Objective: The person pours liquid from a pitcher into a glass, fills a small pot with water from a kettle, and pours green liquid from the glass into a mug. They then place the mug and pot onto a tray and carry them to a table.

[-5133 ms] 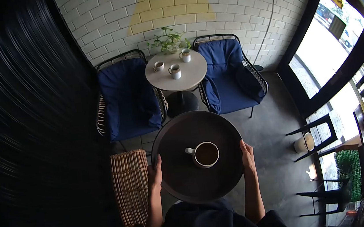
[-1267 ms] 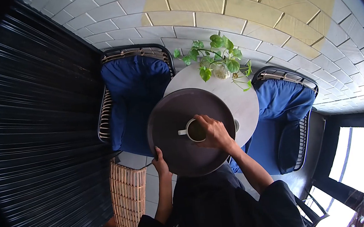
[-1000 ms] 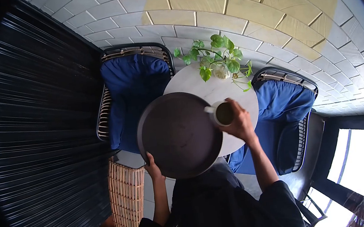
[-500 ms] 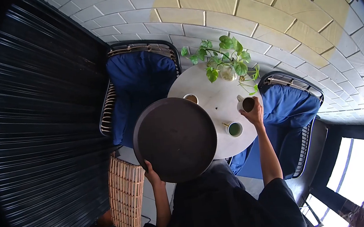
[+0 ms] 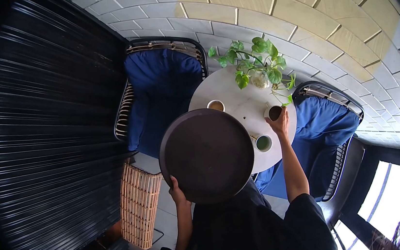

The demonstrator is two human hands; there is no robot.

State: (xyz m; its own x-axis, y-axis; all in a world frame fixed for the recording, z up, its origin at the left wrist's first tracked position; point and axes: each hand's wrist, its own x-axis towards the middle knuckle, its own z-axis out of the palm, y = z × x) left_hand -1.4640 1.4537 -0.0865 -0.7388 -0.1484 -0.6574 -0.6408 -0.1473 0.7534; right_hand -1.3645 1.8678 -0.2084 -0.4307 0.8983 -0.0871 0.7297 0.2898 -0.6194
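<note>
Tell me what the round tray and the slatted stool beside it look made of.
Round tray: dark brown, matte, raised rim, no glare; likely plastic or wood, hard to tell. Slatted stool: pale tan parallel rods, so probably rattan or cane.

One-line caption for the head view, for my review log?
Left hand holds a dark tray by its rim while the right hand grips a coffee mug on the round table.

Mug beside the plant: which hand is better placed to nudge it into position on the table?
Right, probably. The right hand grips the mug on the table; the left hand is occupied holding the tray.
</note>
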